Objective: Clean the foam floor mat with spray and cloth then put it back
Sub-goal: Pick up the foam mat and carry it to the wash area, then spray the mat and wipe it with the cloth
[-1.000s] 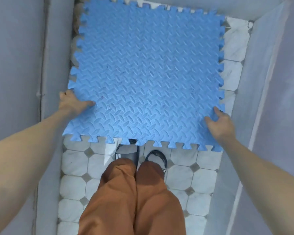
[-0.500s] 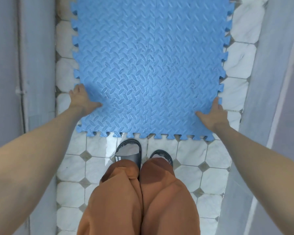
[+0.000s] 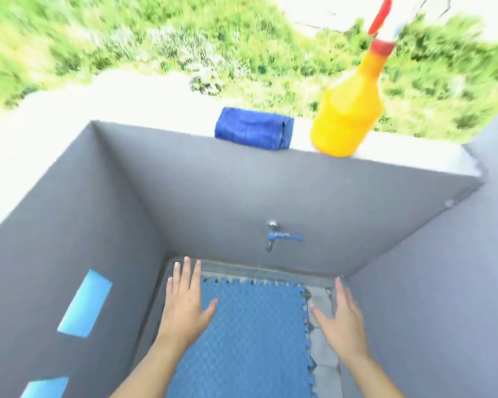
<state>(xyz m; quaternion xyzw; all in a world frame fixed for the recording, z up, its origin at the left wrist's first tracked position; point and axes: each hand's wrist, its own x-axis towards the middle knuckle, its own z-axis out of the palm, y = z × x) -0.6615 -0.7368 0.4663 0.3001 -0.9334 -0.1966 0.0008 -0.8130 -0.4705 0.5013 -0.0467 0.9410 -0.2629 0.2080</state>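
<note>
The blue foam mat (image 3: pixel 250 334) lies flat on the tiled floor (image 3: pixel 322 354) between the grey walls (image 3: pixel 242 202), so it looks back in place. On the wall's top ledge sit the yellow spray bottle (image 3: pixel 347 110) and folded blue cloth (image 3: pixel 253 128), so cleaning's probably finished. Left hand (image 3: pixel 186 305) and right hand (image 3: pixel 341 323) hover above with fingers spread, holding nothing.

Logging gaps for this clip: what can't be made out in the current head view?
- Foam mat: near end cut off by the bottom edge; left border hidden under the left hand.
- Spray bottle: nozzle cut off by the top edge; label lost to motion blur.
- Right hand: whether it touches anything can't be told.
- Cloth: wet or dry unreadable, blurred.
</note>
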